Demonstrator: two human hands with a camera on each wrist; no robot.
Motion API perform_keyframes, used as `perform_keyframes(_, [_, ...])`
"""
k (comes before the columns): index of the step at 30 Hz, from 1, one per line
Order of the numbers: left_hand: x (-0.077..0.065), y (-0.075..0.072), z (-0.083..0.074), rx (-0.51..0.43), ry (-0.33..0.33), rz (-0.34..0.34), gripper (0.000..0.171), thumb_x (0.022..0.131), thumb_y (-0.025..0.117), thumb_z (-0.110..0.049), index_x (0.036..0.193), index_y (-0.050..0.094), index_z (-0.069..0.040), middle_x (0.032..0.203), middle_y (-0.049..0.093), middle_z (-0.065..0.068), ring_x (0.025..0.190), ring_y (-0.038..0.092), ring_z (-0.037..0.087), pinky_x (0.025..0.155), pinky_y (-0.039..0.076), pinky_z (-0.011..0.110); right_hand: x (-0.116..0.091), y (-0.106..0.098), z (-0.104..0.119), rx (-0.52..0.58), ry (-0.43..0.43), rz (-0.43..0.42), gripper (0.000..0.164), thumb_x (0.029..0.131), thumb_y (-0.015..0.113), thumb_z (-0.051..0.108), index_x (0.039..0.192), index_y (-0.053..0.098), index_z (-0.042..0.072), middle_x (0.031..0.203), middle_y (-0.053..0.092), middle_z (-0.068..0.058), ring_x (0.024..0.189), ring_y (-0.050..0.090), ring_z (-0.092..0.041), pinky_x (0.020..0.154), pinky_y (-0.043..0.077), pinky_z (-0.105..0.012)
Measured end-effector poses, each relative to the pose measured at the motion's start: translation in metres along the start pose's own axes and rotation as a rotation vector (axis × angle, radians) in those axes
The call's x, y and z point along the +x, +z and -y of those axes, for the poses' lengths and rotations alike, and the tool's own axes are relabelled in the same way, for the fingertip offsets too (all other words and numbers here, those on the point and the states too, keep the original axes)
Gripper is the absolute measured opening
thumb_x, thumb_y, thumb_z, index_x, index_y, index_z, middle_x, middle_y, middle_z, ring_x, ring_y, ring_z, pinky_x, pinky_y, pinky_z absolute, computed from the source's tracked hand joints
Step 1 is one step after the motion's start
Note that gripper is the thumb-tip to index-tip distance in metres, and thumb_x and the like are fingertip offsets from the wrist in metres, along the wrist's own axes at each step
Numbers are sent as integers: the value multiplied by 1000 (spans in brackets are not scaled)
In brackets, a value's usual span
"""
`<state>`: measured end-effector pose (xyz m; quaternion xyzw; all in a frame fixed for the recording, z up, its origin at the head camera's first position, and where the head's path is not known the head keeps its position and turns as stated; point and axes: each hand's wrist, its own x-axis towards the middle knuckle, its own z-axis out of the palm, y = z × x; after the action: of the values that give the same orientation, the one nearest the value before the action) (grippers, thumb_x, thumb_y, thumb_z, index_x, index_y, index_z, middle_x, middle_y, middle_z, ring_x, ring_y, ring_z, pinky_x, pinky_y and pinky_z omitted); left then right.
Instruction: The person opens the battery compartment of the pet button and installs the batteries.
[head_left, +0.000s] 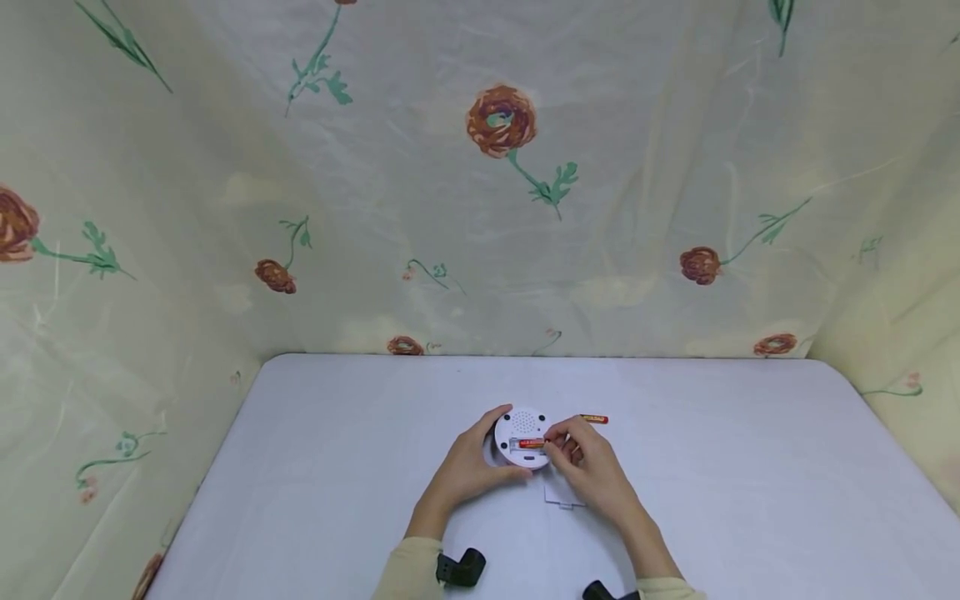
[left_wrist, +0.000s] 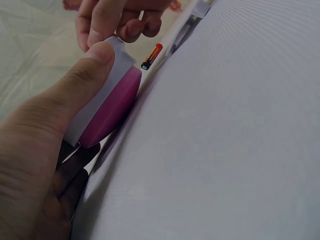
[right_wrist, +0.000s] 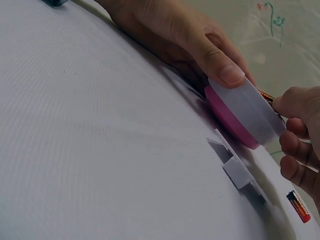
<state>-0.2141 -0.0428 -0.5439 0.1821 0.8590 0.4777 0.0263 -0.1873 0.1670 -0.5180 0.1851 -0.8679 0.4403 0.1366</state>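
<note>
My left hand (head_left: pixel 471 462) grips the rim of a round white device (head_left: pixel 522 423), thumb on the near side and fingers around the far side. Its other side is pink, as both wrist views show. The face turned up has small speaker holes, dark round feet and an uncovered battery compartment. With thumb and forefinger, my right hand (head_left: pixel 595 468) pinches one end of a red battery (head_left: pixel 532 444), which lies at the compartment; how far it is seated I cannot tell. Below that hand, a white battery cover (right_wrist: pixel 239 172) rests on the table.
A second battery (head_left: pixel 595 419), red and black, lies on the white table (head_left: pixel 360 417) just beyond the right hand. Flower-patterned curtains (head_left: pixel 600 250) enclose the table's back and sides.
</note>
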Motion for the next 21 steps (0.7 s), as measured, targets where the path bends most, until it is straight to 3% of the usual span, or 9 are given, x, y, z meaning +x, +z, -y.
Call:
perform_keyframes(4, [0,0,-1,-2,6,3,98,62,82,-55,144,34,-35,144,46,-5,133,43,15,109,38,42,0,3,0,-14,-22,-8,17,82,71,4,94,62,13,84,55,5,66,49,-2,55,46,-18])
perform_keyframes(21, [-2,1,-2,9,8,-12,96,63,82,-53,144,35,-32,144,46,-3,134,43,17,109,38,42,4,4,4,-10,72,38,11,85,69,10,89,63,18,85,54,8,70,50,-4,60,46,-18])
